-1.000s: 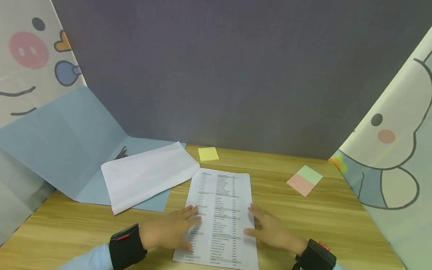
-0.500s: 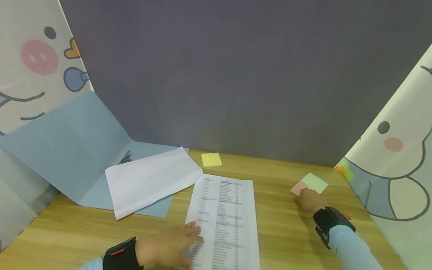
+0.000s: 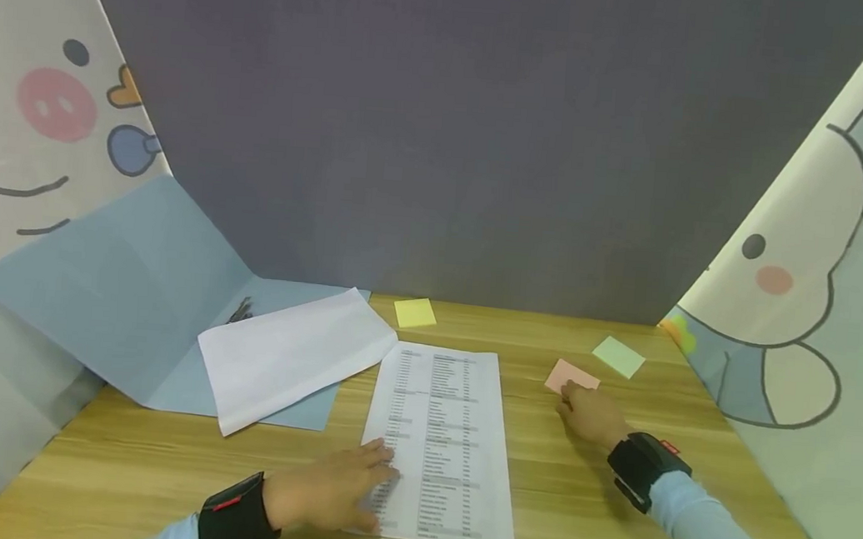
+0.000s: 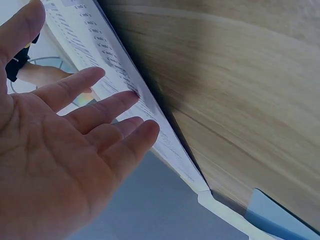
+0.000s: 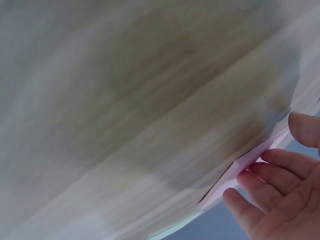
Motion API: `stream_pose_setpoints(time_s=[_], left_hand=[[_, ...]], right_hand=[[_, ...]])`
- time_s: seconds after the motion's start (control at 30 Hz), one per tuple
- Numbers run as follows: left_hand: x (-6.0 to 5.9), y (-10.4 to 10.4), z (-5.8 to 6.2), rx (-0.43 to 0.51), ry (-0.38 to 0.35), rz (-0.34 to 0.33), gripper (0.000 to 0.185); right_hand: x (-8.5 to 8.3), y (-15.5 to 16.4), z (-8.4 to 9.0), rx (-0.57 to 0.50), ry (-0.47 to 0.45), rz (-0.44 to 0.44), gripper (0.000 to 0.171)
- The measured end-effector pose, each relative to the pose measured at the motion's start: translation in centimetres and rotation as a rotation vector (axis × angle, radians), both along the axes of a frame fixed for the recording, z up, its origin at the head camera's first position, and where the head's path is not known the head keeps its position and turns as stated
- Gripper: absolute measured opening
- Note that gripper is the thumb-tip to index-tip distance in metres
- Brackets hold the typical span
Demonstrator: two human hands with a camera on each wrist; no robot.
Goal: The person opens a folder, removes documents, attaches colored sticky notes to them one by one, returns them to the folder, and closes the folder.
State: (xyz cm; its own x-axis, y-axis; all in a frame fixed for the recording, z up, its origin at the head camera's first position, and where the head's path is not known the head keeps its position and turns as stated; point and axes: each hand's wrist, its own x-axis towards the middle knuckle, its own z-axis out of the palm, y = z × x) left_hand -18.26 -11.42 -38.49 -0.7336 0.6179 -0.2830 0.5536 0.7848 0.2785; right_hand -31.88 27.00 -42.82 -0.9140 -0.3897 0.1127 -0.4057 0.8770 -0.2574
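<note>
My left hand point(image 3: 329, 488) rests with spread fingers on the left edge of a printed sheet of paper point(image 3: 449, 454). In the left wrist view the fingers point(image 4: 117, 105) touch the sheet and the palm faces the camera. My right hand point(image 3: 592, 414) is at a pink sticky note pad point(image 3: 570, 376) to the right of the sheet. In the right wrist view its loosely bent fingers point(image 5: 260, 185) touch the pink pad point(image 5: 235, 172), with the thumb apart from them. A light green sticky note pad point(image 3: 618, 357) lies just beyond, separate from the pink one.
A yellow sticky note pad point(image 3: 415, 313) lies at the back. On the left, an open blue folder point(image 3: 122, 281) leans up against the wall. A white folded sheet point(image 3: 293, 360) and small dark clips point(image 3: 241, 310) lie on it. A dark panel point(image 3: 426, 135) closes the back.
My right hand has left the printed sheet's right edge, reached the pink pad, and moved it left, away from the green pad. The left hand stays on the sheet.
</note>
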Motion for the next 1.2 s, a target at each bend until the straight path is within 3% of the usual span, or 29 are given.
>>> stream_pose_setpoints(time_s=[0.1,0.23,0.4,0.53,0.7,0.83,1.03,1.2], left_hand=[[0.0,-0.1,0.1,0.012,0.003,0.000,0.067],[0.1,-0.1,0.0,0.024,0.014,-0.021,0.066],[0.1,0.1,0.1,0.019,0.009,-0.017,0.065],[0.1,0.1,0.2,0.012,0.001,-0.001,0.063],[0.2,0.0,0.2,0.017,-0.008,0.014,0.062],[0.4,-0.1,0.1,0.037,-0.005,0.008,0.062],[0.4,-0.2,0.0,0.042,-0.015,0.024,0.061],[0.4,-0.5,0.1,0.052,-0.028,0.066,0.061]], right_hand=[[-0.1,-0.2,0.0,-0.034,0.048,0.022,0.027],[-1.5,1.2,-0.5,-0.049,0.045,0.024,0.012],[-3.3,2.8,-0.7,-0.144,-0.136,-0.022,0.034],[-4.1,3.2,-0.6,-0.148,-0.181,-0.017,0.049],[-4.6,2.4,0.1,-0.008,-0.165,-0.014,0.012],[-4.5,1.6,0.7,0.001,-0.200,-0.078,0.021],[-3.9,1.6,1.2,-0.086,-0.159,-0.180,0.018],[-3.7,1.8,1.2,-0.184,-0.126,-0.172,0.024]])
